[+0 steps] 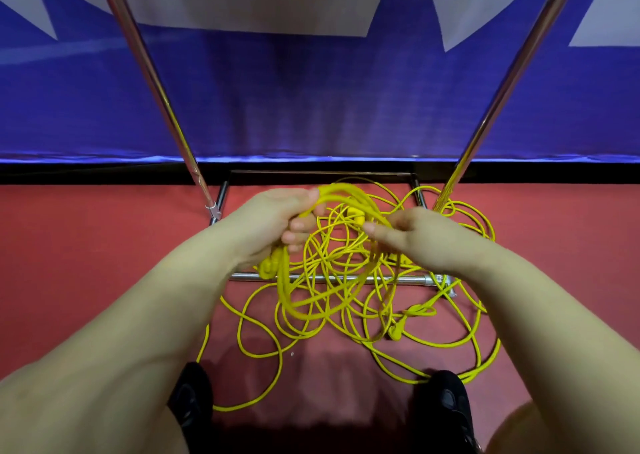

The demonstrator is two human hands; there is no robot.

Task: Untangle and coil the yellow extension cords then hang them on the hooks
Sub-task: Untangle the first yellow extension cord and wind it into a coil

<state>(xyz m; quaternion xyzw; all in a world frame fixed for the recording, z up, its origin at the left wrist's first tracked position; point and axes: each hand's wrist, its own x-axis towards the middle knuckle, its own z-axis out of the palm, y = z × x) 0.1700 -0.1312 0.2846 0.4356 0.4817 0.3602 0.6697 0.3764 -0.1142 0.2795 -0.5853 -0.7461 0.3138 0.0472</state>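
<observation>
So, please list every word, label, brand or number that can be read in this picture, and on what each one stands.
None can be read.
Blue banner: only large white shapes, cut off at the top edge; no whole letter shows.
Yellow cords, metal rack, black shoes: no print visible.

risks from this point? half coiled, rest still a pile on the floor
1. The loose cord on the floor crosses over and under the rack's bottom bar; pulling more in could snag there.
2. Loops lie right by both shoes; a step could trap cord or trip the person.
3. The left hand holds several loops in one grip while the right hand pinches strands; tugging may tighten the tangle.
</observation>
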